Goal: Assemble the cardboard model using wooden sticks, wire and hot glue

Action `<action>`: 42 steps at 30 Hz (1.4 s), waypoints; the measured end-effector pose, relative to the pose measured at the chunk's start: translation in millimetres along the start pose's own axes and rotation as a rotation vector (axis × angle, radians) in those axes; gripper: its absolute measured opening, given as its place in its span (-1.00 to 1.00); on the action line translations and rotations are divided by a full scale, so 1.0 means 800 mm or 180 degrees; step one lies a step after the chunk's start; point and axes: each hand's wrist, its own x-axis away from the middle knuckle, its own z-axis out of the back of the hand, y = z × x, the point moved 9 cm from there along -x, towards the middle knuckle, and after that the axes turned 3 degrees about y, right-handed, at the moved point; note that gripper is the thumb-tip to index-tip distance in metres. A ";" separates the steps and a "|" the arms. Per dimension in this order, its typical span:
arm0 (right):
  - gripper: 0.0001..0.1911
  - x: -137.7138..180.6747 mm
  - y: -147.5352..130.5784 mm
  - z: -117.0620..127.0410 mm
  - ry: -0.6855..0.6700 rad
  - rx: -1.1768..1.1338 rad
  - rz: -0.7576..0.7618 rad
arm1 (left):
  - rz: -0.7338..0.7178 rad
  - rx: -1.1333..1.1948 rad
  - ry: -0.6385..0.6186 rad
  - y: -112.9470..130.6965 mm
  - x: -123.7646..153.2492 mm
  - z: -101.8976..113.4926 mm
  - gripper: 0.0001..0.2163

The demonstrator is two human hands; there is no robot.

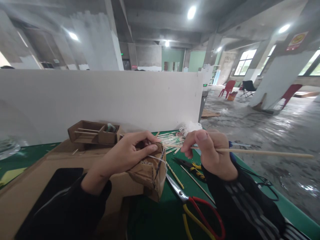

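My left hand (127,151) is closed on the upper edge of a small cardboard box (143,175), thumb and fingers pinching near its corner. A white string runs across the box's open top. In my right hand (211,150) a long thin wooden stick (265,152) is gripped between thumb and fingers. It lies nearly level, its left end at the box's corner by my left fingertips; whether it enters the cardboard I cannot tell. Scissors (181,193) with red and yellow handles lie just right of the box, and pliers (191,166) sit under my right hand.
Behind my hands stands a cardboard tray (83,133) with sticks across it. Several loose sticks (170,138) and a heap of white string (191,128) lie on the green table (145,220). A black phone-like slab (60,186) rests at left. A white partition (100,100) closes the far side.
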 end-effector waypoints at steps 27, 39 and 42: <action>-0.44 0.001 0.001 -0.002 -0.0022 -0.0008 -0.0010 | 0.0024 0.0022 0.0012 0.001 0.001 0.001 -0.82; -0.43 -0.002 0.000 -0.005 -0.0050 -0.0047 0.0028 | 0.0028 0.0000 0.0022 0.001 0.000 0.000 -0.79; -0.42 -0.002 0.001 -0.004 -0.0006 -0.0063 -0.0033 | 0.0030 -0.0005 0.0000 0.001 0.000 -0.001 -0.80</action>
